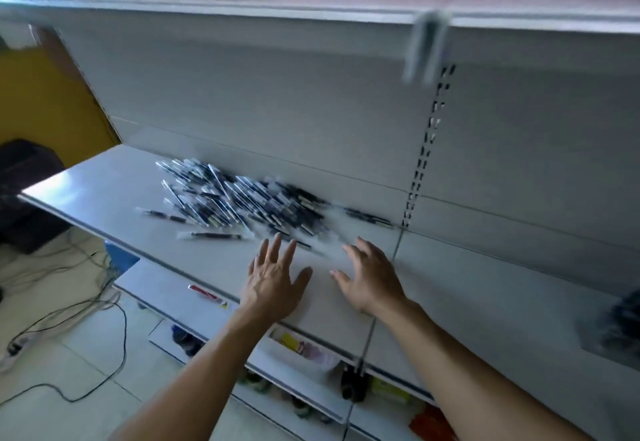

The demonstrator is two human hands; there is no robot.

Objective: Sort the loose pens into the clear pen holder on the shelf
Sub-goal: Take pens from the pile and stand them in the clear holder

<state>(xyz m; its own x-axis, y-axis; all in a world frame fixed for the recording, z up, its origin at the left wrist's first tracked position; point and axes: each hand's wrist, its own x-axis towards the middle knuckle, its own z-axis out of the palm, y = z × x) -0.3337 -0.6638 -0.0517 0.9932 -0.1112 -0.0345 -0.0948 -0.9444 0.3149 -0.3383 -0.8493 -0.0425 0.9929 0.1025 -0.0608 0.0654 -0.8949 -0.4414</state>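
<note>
grey shelf (104, 191) carries a heap of loose pens (249, 201), dark barrels in clear sleeves, piled at the far side against the back panel (277, 101). one stray pen (211, 235) lies just near of the heap. left hand (273, 278) and right hand (370, 278) are both released, fingers spread, holding nothing, near-right of the heap. can't tell if they touch the shelf. dark blurred item (620, 323) at right edge, unidentifiable.
</note>
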